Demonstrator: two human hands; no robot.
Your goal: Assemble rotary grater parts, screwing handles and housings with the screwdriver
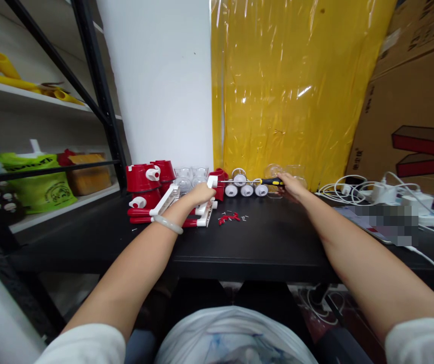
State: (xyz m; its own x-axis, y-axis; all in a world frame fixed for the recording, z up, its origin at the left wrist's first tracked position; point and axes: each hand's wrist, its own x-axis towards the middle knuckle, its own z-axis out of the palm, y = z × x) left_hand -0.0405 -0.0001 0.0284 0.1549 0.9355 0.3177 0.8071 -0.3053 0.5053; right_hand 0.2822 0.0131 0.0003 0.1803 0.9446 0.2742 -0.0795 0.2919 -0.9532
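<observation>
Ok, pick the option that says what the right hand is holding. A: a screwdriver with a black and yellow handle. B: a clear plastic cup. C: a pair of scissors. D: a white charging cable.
A: the right hand grips the black and yellow handle of a screwdriver, whose thin shaft runs level to the left toward the white and red plastic part under the left hand.

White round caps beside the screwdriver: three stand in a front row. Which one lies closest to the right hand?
The rightmost cap of the row, just under the screwdriver handle that the right hand holds; the other two sit farther left.
</observation>
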